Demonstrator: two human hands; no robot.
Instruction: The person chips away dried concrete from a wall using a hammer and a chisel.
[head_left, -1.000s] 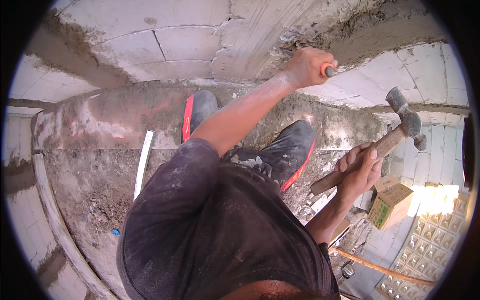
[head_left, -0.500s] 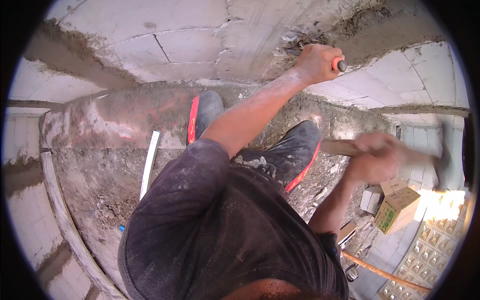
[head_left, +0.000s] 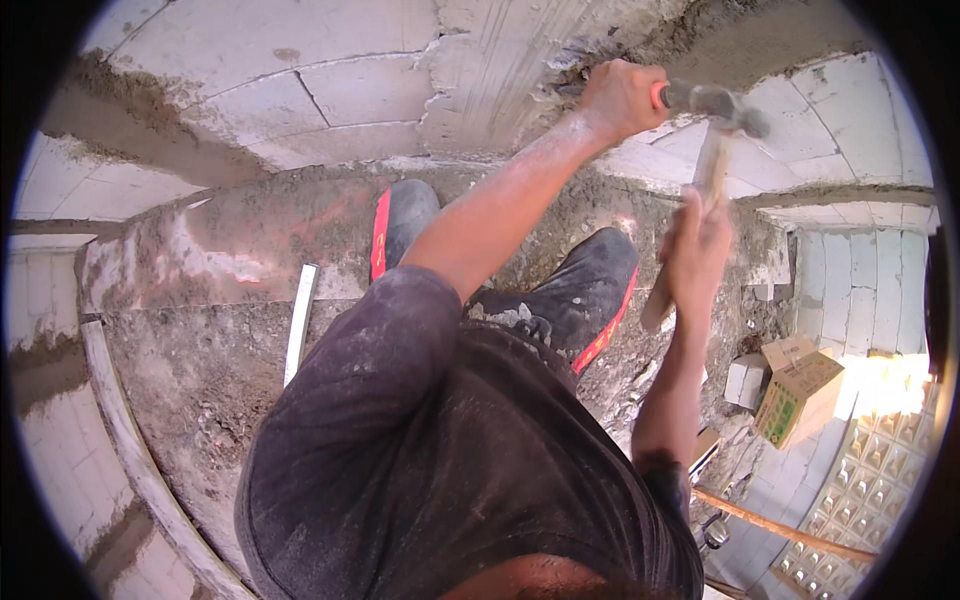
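Note:
My left hand (head_left: 620, 98) is wrapped round a chisel (head_left: 659, 95) with a red-orange grip, held against the wall. Its tip lies at a rough, broken patch of concrete (head_left: 575, 65), mostly behind the fist. In my right hand (head_left: 697, 250) is a hammer (head_left: 712, 165) by its wooden handle, slightly blurred by motion. The hammer's metal head is right at the butt end of the chisel and appears to touch it.
Pale block wall (head_left: 365, 90) with grey mortar bands rises ahead. A white strip (head_left: 300, 325) lies left of my legs on the rough floor. On the right are a cardboard box (head_left: 800, 395), a wooden stick (head_left: 785, 527) and patterned pale blocks (head_left: 850, 490). A long bar (head_left: 135, 440) curves along the left.
My right hand has swung the hammer from the far right inward and up to the chisel's end. My left hand stays on the chisel in nearly the same place.

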